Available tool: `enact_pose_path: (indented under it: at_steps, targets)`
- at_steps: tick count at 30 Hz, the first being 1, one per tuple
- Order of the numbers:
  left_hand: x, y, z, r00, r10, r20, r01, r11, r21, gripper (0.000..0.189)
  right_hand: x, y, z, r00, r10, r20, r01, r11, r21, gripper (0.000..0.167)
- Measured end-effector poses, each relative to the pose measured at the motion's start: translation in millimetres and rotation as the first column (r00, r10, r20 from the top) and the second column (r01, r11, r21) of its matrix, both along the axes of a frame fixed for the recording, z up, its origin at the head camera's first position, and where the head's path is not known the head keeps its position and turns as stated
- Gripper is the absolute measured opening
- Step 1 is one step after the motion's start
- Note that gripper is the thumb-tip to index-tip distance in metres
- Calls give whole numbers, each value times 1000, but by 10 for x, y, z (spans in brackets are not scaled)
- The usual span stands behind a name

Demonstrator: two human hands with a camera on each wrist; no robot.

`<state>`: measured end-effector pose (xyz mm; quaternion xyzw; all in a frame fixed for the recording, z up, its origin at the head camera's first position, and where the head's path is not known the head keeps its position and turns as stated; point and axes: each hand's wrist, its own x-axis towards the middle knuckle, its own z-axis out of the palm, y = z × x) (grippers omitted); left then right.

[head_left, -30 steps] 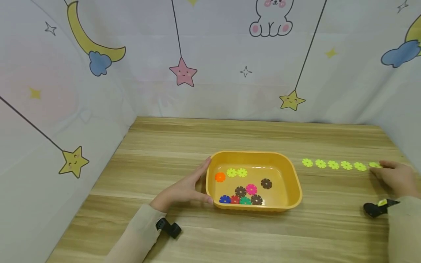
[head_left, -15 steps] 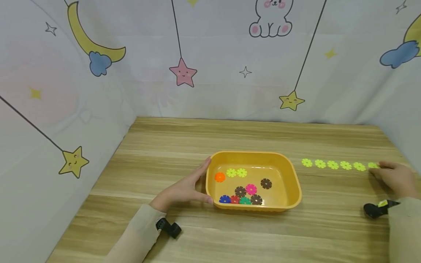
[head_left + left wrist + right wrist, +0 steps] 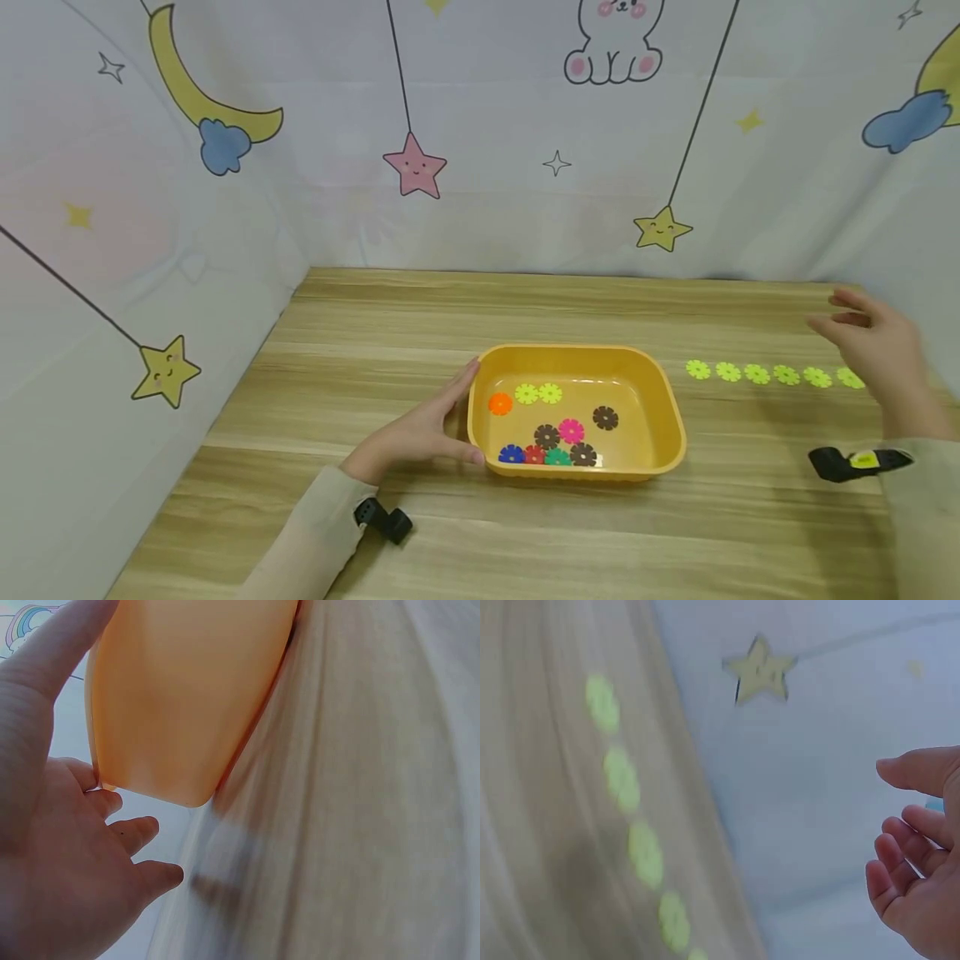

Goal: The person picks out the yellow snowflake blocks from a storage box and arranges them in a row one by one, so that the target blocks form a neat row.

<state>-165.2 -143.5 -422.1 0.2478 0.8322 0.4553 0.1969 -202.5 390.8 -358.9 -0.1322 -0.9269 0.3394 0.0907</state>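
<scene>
A yellow plastic bin stands on the wooden table. My left hand rests along its left end, fingers and thumb spread and touching the wall; up close in the left wrist view, the bin's side rises beside the thumb and loosely bent fingers. Several flower-shaped plastic discs lie inside, among them an orange disc, a pink disc and a blue disc. To the right, a row of yellow-green discs lies flat. Raised above the row's right end, my right hand holds nothing, its fingers loosely bent.
A pale cloth with printed stars and moons hangs behind the table and along both sides. Each wrist wears a black strap camera, the left camera close to the table surface.
My right hand has let go of the rightmost yellow-green disc and lifted up and back from the table. The left hand and the bin have stayed in place.
</scene>
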Motion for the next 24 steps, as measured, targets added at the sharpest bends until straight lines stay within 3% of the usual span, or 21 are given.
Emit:
enact_pose_path:
  at_steps: [3, 7, 10, 16, 24]
  targets:
    - [4, -4, 3, 1000, -6, -13, 6, 1000, 0, 125, 8, -199, 111, 995, 81, -55, -80, 997, 20, 75]
    - [7, -5, 5, 999, -12, -34, 12, 1000, -1, 125, 59, -438, 202, 975, 192, -111, -196, 980, -30, 70]
    - [6, -5, 5, 999, -12, -34, 12, 1000, 1, 124, 99, -618, 238, 950, 277, -143, -288, 955, -65, 67]
    - [9, -8, 2, 1000, 2, -5, -2, 1000, 0, 124, 166, -998, 246, 905, 392, -166, -404, 914, -45, 61]
    - [4, -3, -1, 1000, 15, 12, -15, 1000, 1, 123, 218, -1446, 200, 832, 528, -170, -546, 833, -90, 53]
